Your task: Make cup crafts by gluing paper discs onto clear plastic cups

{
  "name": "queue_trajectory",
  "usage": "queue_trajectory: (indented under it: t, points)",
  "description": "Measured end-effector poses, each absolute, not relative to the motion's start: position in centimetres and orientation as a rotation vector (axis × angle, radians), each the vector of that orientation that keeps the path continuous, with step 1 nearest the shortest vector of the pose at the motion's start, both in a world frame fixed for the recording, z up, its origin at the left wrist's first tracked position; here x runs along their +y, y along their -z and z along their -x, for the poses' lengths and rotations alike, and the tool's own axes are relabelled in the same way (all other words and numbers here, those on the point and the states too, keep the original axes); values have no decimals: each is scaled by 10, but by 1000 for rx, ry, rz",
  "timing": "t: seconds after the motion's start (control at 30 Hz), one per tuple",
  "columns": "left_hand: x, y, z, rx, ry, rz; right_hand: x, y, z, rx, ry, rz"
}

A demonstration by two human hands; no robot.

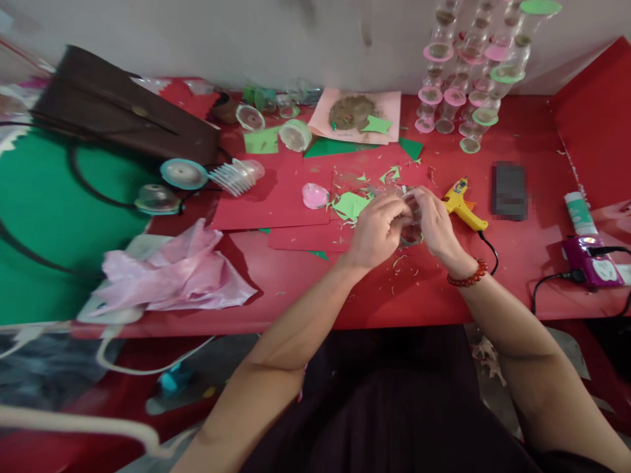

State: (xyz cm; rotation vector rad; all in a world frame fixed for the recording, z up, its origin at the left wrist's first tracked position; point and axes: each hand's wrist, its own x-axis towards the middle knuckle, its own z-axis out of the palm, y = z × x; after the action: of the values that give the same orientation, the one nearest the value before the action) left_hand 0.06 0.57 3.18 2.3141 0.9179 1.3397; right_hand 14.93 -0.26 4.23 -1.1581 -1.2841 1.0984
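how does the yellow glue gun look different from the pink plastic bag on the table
The yellow glue gun is rigid and pistol-shaped, while the pink plastic bag is soft and crumpled. The bag spreads clearly wider than the glue gun. The glue gun lies beside the right hand; the bag lies off toward the left end. Both rest at least partly on the red table.

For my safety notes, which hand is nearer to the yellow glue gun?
Right: the right hand is just left of the glue gun; the left hand is farther left.
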Motion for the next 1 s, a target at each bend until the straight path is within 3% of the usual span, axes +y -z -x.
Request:
queue_trajectory:
  t: [0.27,0.73,1.0]
  points:
    - [-2,-29,-10,997,-1588,-2152,-7,-50,-148,-1299,-1016,1127]
    - [24,-34,3,925,-1687,-1223,-7,-43,-146,-1257,-1167,1045]
    - [28,-38,24,948,-1448,-1750,-5,-50,-150,-1143,-1266,1110]
